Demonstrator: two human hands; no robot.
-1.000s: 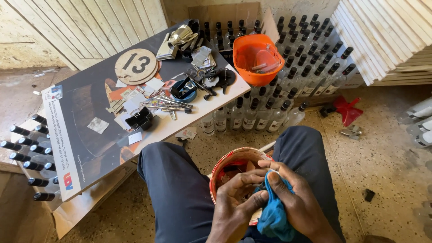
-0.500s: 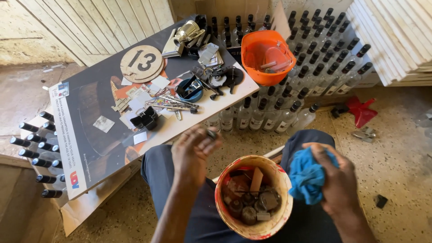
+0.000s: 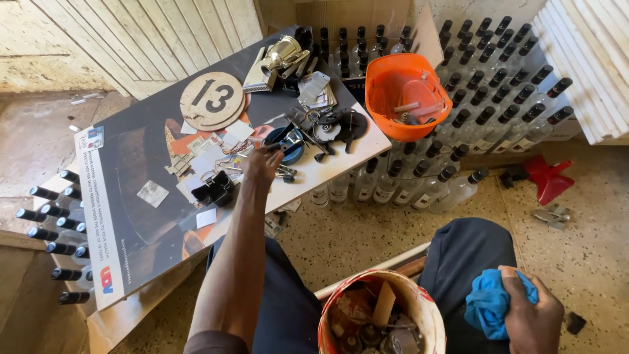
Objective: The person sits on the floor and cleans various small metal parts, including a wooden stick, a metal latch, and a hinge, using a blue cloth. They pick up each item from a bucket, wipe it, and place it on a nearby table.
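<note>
The left hand [image 3: 261,164] reaches over the bench [image 3: 131,216], fingers spread loose above small metal bits by the blue round thing [image 3: 285,143]; what it touches is hard to see. The right hand [image 3: 532,316], cut off at the picture's bottom, squeezes a blue cloth [image 3: 490,303] on the knee. The bucket [image 3: 419,303] sits between the legs.

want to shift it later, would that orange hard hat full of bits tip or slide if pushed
The orange hard hat sits upside down on its rounded crown atop bottle caps, so it would probably rock or tip. Its smooth plastic shell likely slides easily. The loose parts inside would probably shift and spill.
</note>
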